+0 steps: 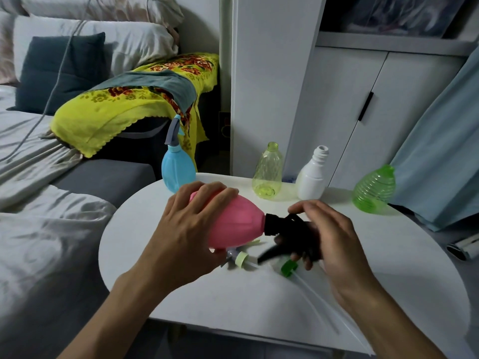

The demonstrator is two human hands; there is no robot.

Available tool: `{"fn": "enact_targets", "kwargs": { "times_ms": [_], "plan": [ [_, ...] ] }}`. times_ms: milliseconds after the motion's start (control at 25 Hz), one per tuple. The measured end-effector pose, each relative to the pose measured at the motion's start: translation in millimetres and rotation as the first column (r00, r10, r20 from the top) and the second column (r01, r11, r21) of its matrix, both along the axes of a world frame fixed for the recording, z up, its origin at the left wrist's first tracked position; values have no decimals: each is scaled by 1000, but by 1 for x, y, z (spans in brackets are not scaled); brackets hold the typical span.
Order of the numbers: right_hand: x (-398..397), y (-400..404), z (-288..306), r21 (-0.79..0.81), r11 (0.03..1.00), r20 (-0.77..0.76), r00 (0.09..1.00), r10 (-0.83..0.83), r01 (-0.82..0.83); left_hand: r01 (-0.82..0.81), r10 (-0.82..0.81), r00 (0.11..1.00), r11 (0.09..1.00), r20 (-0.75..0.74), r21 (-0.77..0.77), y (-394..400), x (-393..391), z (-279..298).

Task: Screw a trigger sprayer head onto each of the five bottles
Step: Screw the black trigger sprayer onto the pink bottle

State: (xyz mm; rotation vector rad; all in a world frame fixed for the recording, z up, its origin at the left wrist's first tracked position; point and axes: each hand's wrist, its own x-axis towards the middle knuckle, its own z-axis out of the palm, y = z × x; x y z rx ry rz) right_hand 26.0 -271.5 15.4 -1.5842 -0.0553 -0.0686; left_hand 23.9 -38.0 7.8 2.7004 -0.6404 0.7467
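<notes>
A: So, nearest the camera on the white round table (259, 301)?
B: Clear dip tubes (318, 304) trailing toward the near edge, in front of the pink bottle (234, 225). Just below the pink bottle lie two loose sprayer heads: pale green collar (241, 259) and bright green collar (289, 268), both partly hidden by the hands.

A: Hands?
B: Left hand (189, 229) curled over the pink bottle's body, gripping it, bottle tipped sideways with neck pointing right. Right hand (329, 237) closed round the black trigger sprayer head (287, 229), which sits at the pink bottle's neck. How far threaded, can't tell; trigger is blurred.

A: Behind the pink bottle?
B: Blue bottle (177, 168) just behind-left, upright, grey sprayer already on. Behind-right: yellow-green clear bottle (268, 172), white bottle (312, 177), ribbed green bottle (374, 189), all upright, open necks. The two clear ones look empty; contents of the white, blue and pink can't be told.

A: Further back?
B: Yellow floral cloth (124, 104) on a sofa arm left of the blue bottle, white cabinet (350, 99) beyond the row.
</notes>
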Motion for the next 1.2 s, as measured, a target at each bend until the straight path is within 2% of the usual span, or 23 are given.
{"fn": "enact_targets", "kwargs": {
  "times_ms": [120,200,440,560,680,760,800,880,1000,1120,1200],
  "plan": [
    [3,-13,3,36,981,10,981,192,-192,-11,9,1000,997,-26,-74,3,1,3],
    [2,-16,5,-15,971,44,970,239,-239,-10,8,1000,996,-26,-87,2,1,3],
    [2,-16,0,-189,967,178,963,203,-169,-11,12,1000,993,6,-119,-1,1,1],
    [4,-15,-3,-208,969,181,968,175,-136,-54,55,998,994,8,-100,-8,-1,-6],
    [7,-18,1,-232,971,246,963,113,-54,-83,84,996,988,4,-129,-13,-2,-8],
    [7,-14,1,-171,985,235,970,65,-24,-45,33,998,979,-62,-200,-15,-4,-7],
    [5,-9,-2,-53,997,189,980,60,-51,-16,-17,991,969,-132,-247,-18,-7,-7],
    [4,2,-9,177,981,111,992,54,-73,17,-112,955,944,-274,-329,-28,-14,-7],
    [8,4,-10,304,951,139,990,10,-52,6,-209,893,891,-398,-454,-35,-17,-6],
    [16,-12,-1,366,902,207,965,163,-231,-2,-504,696,711,-511,-703,-31,-14,4],
    [18,-23,5,368,854,237,925,296,-367,-12,-652,541,625,-530,-781,-29,-13,10]
  ]
}}
